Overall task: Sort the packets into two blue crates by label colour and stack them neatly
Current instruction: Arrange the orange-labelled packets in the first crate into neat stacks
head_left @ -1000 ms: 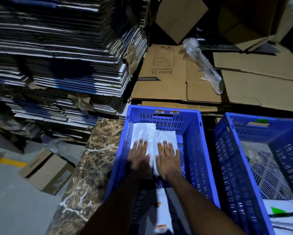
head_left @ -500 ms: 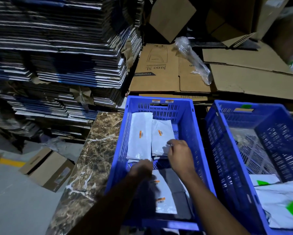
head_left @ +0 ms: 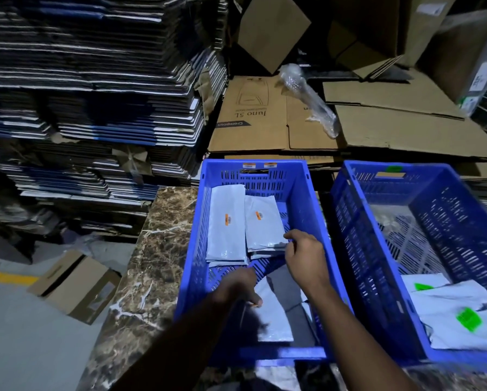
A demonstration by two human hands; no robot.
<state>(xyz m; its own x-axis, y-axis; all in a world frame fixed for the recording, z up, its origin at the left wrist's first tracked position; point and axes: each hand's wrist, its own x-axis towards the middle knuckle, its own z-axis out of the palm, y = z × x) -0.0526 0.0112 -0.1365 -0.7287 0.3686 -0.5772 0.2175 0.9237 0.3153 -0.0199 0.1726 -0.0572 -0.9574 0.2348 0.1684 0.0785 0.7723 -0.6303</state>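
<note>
Two stacks squared at left crate (head_left: 315,198) far wall; my right hand (head_left: 304,256) pinches the shorter stack (head_left: 263,224); left hand (head_left: 236,286) grasps loose packet (head_left: 273,314). Next: lift it onto a stack.

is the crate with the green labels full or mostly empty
Mostly empty. The right crate holds a few green-label packets at its near end; its mesh floor is bare beyond them.

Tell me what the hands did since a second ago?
Both hands lifted off the white packets at the far end of the left crate and pulled back toward the person. The right hand now touches the near edge of a stack; the left hand reaches a nearer packet. The crates and green-labelled packets stayed put.
</note>
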